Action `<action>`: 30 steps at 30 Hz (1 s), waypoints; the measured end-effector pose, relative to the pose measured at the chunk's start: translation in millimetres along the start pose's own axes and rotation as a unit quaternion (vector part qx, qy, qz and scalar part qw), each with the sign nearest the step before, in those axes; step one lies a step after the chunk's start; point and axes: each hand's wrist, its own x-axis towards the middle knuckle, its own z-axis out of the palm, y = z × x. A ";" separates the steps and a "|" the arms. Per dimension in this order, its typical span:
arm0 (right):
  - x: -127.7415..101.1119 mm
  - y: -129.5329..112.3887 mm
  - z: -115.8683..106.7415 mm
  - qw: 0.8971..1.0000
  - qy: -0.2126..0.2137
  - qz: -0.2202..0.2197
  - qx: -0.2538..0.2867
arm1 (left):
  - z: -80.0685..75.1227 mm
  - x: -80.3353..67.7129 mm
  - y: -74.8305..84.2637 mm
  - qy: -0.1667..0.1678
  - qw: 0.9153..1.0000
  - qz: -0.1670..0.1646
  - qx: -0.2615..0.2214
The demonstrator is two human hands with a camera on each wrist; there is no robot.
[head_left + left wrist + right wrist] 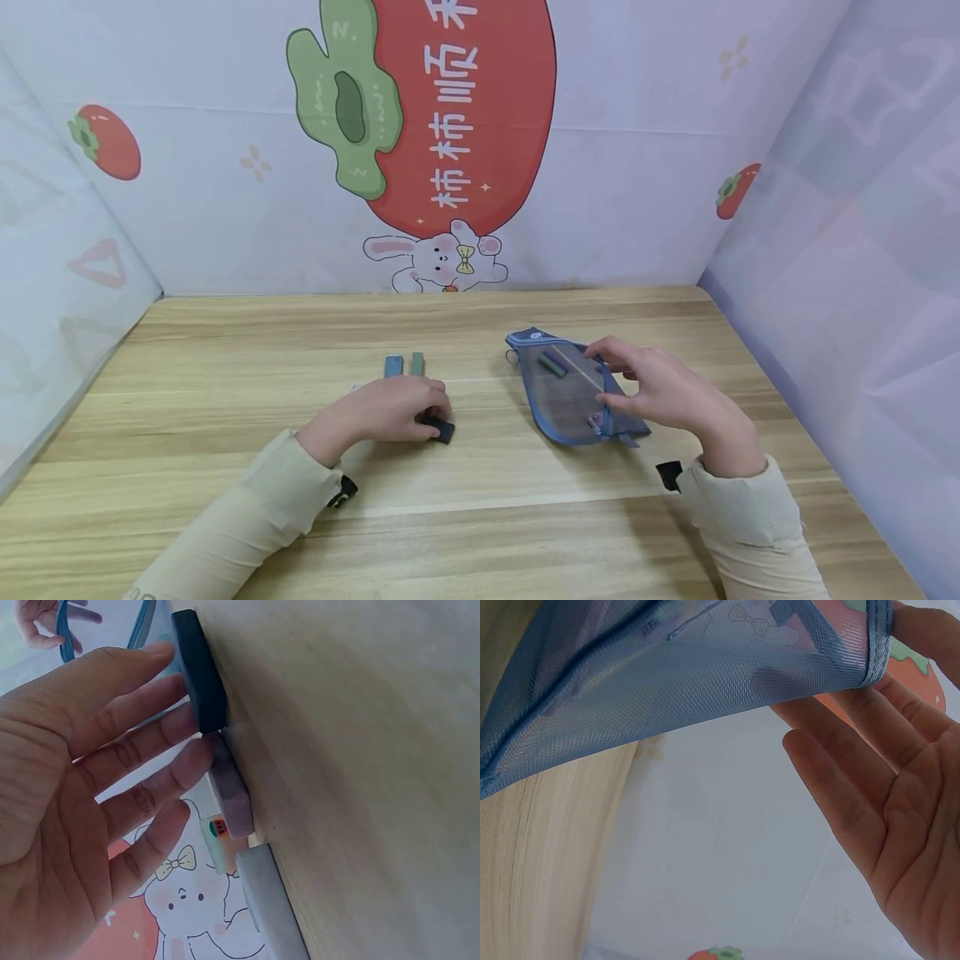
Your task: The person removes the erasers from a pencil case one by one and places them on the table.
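- Left hand (390,410) lies low on the wooden table (225,350), fingers spread over a row of small flat blocks; the fingers look straight rather than curled, so I am touching and not gripping; the left wrist view shows my fingertips (180,761) laid along the blocks' edges, as if to keep them lined up
- the dark blue block (441,428) sticks out from under my fingertips on the side nearest the pouch; the same dark block (199,671) stands first in the row in the wrist view, with a pale lilac block (232,796) touching it and a grey one (262,900) just beyond
- a blue block (393,366) and a green block (417,363) lie side by side just past my knuckles, untouched
- right hand (660,392) pinches the edge of the blue mesh pouch (570,387) and lifts that edge clear of the table, which keeps its mouth open toward the blocks; the wrist view shows the mesh (667,682) draped over my fingers
- two small pieces (553,362) already show through the mesh
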 end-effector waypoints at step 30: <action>0.2 0.8 0.3 1.000 -0.009 0.019 0.015 | -8.6 43.2 34.9 0.107 0.994 -0.009 -0.028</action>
